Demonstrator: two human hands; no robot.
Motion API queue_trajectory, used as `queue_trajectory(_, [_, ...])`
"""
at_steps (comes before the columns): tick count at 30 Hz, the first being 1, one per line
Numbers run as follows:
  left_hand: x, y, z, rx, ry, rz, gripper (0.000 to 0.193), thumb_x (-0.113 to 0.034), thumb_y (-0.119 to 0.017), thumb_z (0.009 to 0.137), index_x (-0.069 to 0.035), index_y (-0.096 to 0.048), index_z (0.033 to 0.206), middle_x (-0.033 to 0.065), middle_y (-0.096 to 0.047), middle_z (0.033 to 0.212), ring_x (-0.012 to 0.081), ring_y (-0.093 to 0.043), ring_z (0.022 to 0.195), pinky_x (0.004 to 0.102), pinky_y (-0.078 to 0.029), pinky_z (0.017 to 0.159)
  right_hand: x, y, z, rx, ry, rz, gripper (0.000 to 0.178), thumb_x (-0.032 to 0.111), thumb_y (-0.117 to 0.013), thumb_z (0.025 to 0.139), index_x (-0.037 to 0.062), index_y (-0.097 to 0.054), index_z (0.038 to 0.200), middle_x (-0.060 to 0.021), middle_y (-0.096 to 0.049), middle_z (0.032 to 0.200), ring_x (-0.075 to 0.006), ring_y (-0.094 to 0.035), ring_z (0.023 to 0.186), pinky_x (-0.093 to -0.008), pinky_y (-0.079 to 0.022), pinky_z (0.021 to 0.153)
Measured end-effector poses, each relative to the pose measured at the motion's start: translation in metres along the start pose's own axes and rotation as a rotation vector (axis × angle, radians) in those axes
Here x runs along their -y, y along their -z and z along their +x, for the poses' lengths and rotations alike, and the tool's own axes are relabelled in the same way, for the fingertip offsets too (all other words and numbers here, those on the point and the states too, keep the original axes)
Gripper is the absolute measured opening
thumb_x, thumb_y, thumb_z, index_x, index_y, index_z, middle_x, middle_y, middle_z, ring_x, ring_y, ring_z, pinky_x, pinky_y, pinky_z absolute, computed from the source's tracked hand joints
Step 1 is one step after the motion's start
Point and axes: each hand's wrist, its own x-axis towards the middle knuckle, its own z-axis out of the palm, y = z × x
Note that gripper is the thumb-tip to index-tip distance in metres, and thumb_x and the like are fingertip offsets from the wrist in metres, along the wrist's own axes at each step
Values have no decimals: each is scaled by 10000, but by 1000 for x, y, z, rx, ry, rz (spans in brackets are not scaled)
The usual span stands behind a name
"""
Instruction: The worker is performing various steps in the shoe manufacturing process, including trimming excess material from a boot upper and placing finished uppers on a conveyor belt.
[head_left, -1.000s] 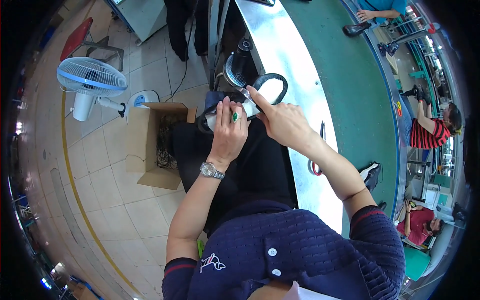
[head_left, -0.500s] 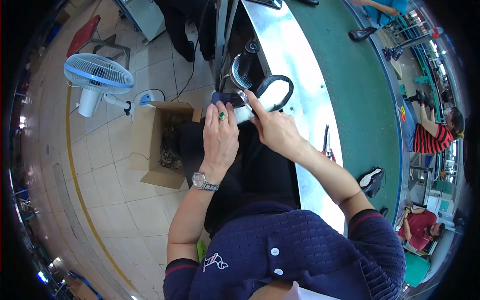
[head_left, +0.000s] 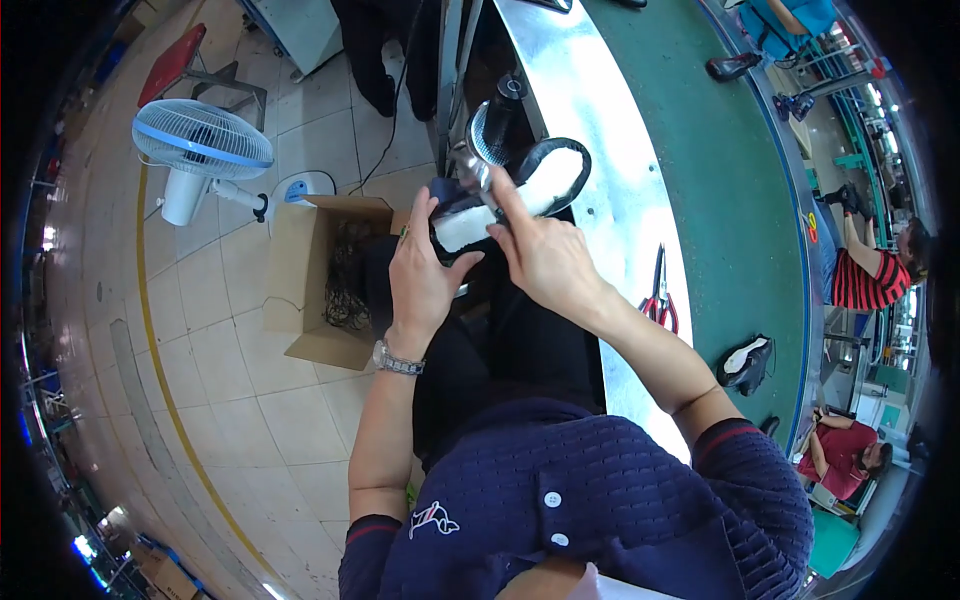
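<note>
A black shoe upper with a white sole board [head_left: 553, 185] lies bottom up in front of me, tilted, one end toward my left hand. My left hand [head_left: 420, 285] cups that near end, its thumb spread to the right and its fingers along the left side. In my right hand [head_left: 553, 262], closed with the index finger pointing forward, is a shiny metal tool [head_left: 468, 165] over the white board. Motion blurs its head, so its kind is hard to make out. What supports the shoe underneath is hidden.
Red-handled pliers [head_left: 660, 305] lie on the shiny metal bench [head_left: 620, 180] to the right. A black cylinder [head_left: 508, 95] stands beyond the shoe. To the left are an open cardboard box [head_left: 290, 270] and a fan [head_left: 200, 140]. Another shoe [head_left: 747, 362] sits on the green surface.
My left hand has turned and drawn its fingers off the white board, with the thumb now spread. The metal tool in my right hand has swung up and left.
</note>
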Motion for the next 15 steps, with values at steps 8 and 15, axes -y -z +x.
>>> queue_trajectory(8, [7,4,1,58,79,-105,1100,-196,-872,648,-61,-192,1502,150,-582,1297,325,-615,1108,380,-523,900,11,0,4,39,2,23,700,181,-569,906,79,-204,1495,-190,-626,600,-380,-641,557,-480,-499,516])
queue_trajectory(15, [19,13,9,136,1,-128,1111,-170,-855,668,-135,-152,1527,151,-569,1325,336,-588,1158,402,-499,955,-16,34,17,85,21,-129,560,189,-575,914,135,-363,1429,-216,-641,711,-423,-640,695,-506,-495,633])
